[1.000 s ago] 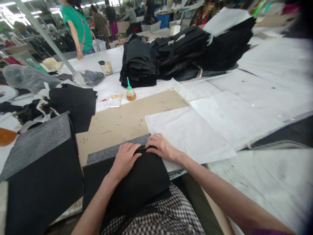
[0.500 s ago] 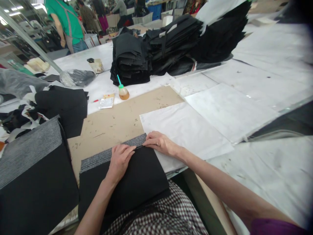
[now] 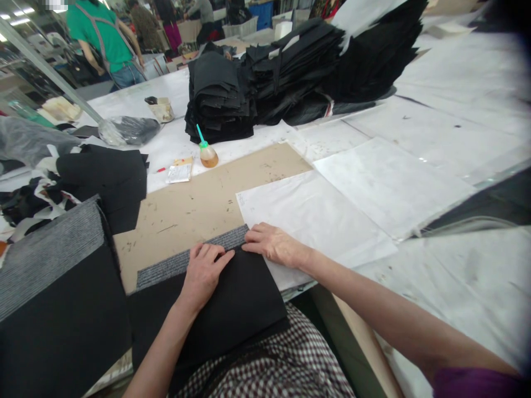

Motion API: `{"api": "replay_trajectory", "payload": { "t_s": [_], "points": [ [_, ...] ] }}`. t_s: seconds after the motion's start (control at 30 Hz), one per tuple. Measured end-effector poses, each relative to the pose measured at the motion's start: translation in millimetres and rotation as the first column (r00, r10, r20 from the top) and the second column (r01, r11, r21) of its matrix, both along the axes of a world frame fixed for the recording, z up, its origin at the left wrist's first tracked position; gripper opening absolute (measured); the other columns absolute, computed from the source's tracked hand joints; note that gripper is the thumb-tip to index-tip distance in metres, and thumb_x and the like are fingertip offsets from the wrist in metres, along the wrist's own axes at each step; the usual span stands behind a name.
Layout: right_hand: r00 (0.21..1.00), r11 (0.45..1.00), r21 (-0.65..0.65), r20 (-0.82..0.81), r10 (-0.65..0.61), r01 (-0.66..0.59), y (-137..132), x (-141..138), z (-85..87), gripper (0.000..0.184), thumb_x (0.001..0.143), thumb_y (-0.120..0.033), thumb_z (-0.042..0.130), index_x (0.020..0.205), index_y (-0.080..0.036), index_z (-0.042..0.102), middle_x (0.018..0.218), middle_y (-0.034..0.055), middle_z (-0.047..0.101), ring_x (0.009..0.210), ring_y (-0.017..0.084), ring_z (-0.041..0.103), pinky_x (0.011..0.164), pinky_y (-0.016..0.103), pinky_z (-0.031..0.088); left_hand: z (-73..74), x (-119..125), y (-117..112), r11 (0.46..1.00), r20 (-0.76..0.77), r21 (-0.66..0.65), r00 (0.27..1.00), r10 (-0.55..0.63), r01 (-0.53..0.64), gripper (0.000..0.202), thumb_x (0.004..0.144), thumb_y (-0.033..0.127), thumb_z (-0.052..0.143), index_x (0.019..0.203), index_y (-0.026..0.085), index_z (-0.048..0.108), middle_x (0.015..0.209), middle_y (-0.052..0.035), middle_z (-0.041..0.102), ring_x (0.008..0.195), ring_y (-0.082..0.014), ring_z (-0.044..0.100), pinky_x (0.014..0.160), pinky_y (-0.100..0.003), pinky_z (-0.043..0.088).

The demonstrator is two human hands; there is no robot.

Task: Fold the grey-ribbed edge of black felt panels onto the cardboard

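A stack of black fabric pieces lies in front of me at the table's edge, its stepped far edges showing as a grey striped band. My left hand rests on the top piece beside that band, fingers bent and a little apart, thumb stretched to the right. At the far right corner of the stack, my right hand has its fingers and thumb closed on the edge of the top piece. Its fingertips partly cover that corner. To the left lies a larger fanned stack of black pieces.
Brown board and white paper sheets cover the table. Beyond stand a small oil bottle, a notepad, a cup and big black fabric bundles. A person in green stands far left.
My left thumb has slid slightly right, away from the fingers. My right hand has shifted very little at the corner. The person in green has turned and moved slightly.
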State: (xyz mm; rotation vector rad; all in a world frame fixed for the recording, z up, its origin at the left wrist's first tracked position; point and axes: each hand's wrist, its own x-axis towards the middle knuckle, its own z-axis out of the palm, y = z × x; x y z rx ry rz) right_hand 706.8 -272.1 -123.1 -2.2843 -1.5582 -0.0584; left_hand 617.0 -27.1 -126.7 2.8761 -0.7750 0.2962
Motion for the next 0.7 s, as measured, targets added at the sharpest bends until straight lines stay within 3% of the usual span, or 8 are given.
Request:
{"api": "replay_trajectory", "payload": {
  "t_s": [0.2, 0.33, 0.47, 0.6, 0.7],
  "points": [
    [1.0, 1.0, -0.011, -0.011, -0.023, 0.023, -17, -1, 1.9, 0.026, 0.101, -0.019, 0.045, 0.113, -0.019, 0.067, 0.107, 0.0066, 0.063, 0.1, 0.02, 0.049, 0.09, 0.035, 0.043, 3.9, -3, -2, 0.999, 0.021, 0.04, 1.0, -0.013, 0.013, 0.03, 0.098, 0.014, 0.046, 0.12, 0.025, 0.063, 0.102, -0.0065, 0.063, 0.096, -0.0211, 0.055, 0.097, -0.045, 0.036],
    [0.993, 0.992, -0.037, 0.007, -0.12, 0.12, -28, -7, 12.8, 0.025, 0.097, -0.013, 0.047, 0.108, -0.02, 0.069, 0.105, 0.0068, 0.063, 0.1, 0.022, 0.05, 0.09, 0.038, 0.044, 4.3, -5, -2, 0.999, 0.052, 0.035, 0.998, -0.019, 0.017, 0.031, 0.097, 0.012, 0.046, 0.12, 0.024, 0.063, 0.103, -0.0067, 0.064, 0.098, -0.0214, 0.055, 0.097, -0.045, 0.036],
    [0.934, 0.934, 0.028, 0.013, -0.358, 0.357, -4, -36, 23.9, 0.027, 0.093, -0.005, 0.046, 0.105, -0.016, 0.068, 0.111, 0.0092, 0.062, 0.104, 0.024, 0.05, 0.091, 0.038, 0.045, 2.9, -6, -2, 0.999, 0.057, 0.025, 0.998, -0.023, 0.022, 0.03, 0.097, 0.013, 0.046, 0.12, 0.023, 0.063, 0.103, -0.0071, 0.064, 0.1, -0.0217, 0.054, 0.096, -0.044, 0.036],
    [0.931, 0.93, 0.039, -0.021, -0.365, 0.365, 35, -69, 12.1, 0.039, 0.092, -0.006, 0.047, 0.128, -0.015, 0.056, 0.114, 0.0106, 0.06, 0.107, 0.024, 0.05, 0.093, 0.038, 0.047, 0.4, -7, 5, 1.0, 0.043, -0.011, 0.999, -0.008, 0.009, 0.028, 0.098, 0.017, 0.047, 0.121, 0.024, 0.063, 0.101, -0.0067, 0.064, 0.097, -0.0206, 0.055, 0.094, -0.042, 0.037],
    [0.931, 0.932, 0.009, -0.032, -0.363, 0.363, 46, -78, -2.3, 0.042, 0.092, -0.007, 0.045, 0.133, -0.016, 0.053, 0.111, 0.0104, 0.061, 0.105, 0.025, 0.051, 0.092, 0.039, 0.047, -2.5, -11, 25, 0.997, 0.024, -0.075, 1.0, -0.015, 0.017, 0.029, 0.099, 0.02, 0.048, 0.124, 0.024, 0.061, 0.101, -0.0062, 0.064, 0.095, -0.0187, 0.056, 0.093, -0.039, 0.038]
  ]
}}
